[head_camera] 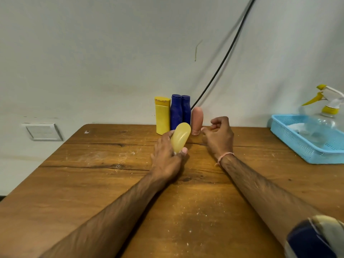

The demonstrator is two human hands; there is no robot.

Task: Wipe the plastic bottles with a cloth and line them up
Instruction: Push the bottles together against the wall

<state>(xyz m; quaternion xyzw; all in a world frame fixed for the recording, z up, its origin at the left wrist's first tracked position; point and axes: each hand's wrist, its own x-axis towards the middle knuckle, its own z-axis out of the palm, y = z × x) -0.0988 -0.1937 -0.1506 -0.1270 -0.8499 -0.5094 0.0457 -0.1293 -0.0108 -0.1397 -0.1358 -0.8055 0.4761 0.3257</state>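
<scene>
The left hand [167, 155] grips the pale yellow bottle [181, 137], tilted with its top toward the row of bottles [176, 112] just behind on the bench [111, 164] (right hand [218, 135] loosely curled, empty, beside the pink bottle [197, 118])

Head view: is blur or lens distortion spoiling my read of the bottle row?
In the head view the standing bottles are sharp at centre; wide-angle bowing bends the table edges; the sleeve at lower right is blurred; lighting is soft, shadows faint; the clear spray bottle in the blue basket is hard to outline.
</scene>
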